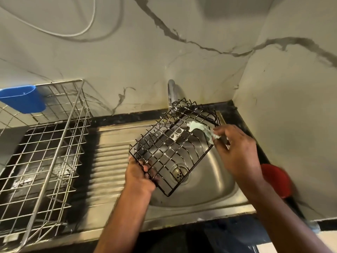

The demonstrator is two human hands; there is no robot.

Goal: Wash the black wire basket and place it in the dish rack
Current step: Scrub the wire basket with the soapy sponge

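The black wire basket (171, 143) hangs tilted over the steel sink (215, 181), its far end under the tap (171, 92). Soap foam clings to some of its wires. My left hand (140, 172) grips the basket's near lower edge from the left. My right hand (237, 145) pinches a pale green scrub pad (200, 129) against the basket's right side. The silver wire dish rack (45, 152) stands on the counter at the left, apart from both hands.
A blue plastic holder (23, 99) hangs on the rack's far corner. A ribbed steel drainboard (109, 161) lies between rack and sink. A red object (275, 179) sits on the dark counter at the right by the marble wall. The drain (179, 173) shows below the basket.
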